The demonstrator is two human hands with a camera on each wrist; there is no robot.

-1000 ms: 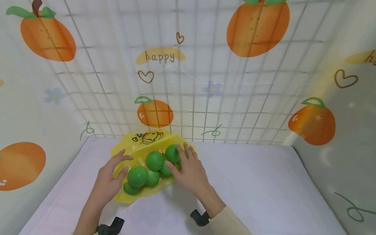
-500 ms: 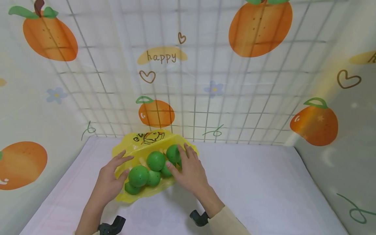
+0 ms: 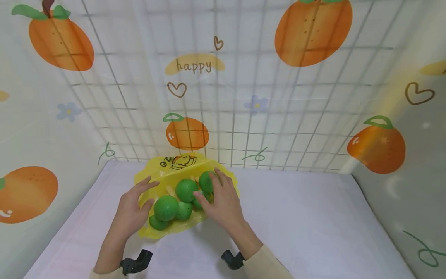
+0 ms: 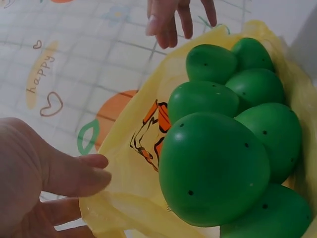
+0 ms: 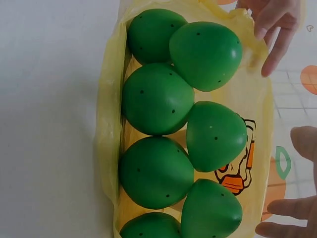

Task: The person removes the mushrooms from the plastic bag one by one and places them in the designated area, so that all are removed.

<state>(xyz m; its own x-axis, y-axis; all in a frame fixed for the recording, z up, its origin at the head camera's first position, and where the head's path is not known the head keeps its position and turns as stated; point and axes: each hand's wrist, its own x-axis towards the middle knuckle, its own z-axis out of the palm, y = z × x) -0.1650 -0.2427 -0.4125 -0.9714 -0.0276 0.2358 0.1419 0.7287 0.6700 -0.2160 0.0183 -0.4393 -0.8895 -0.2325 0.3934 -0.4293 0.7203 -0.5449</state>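
Observation:
Several green egg-shaped balls [image 3: 166,208] with small black dots lie clustered on a crinkled yellow plastic sheet [image 3: 153,166], which has an orange-and-black cartoon printed at its back. In both wrist views the balls [image 5: 157,98] fill the middle, in two rough rows along the sheet [image 5: 110,104]. My left hand [image 3: 132,209] hovers by the sheet's left edge, thumb and fingers spread, holding nothing. On the other side, my right hand [image 3: 224,203] has its fingers extended, and its thumb and fingertips overlap the rightmost balls in the head view. The left wrist view shows the right hand [image 4: 176,17] with relaxed fingers near the sheet's rim.
A white tabletop [image 3: 296,217] extends to the right and in front of the sheet. Behind stands a wire grid [image 3: 240,141] under a pale cloth printed with oranges, hearts and "happy". Each wrist wears a black mount [image 3: 137,261].
The head view has shifted slightly. My right hand has edged a little to the left, over the right-hand balls. The left hand, the sheet and the balls stay as they were.

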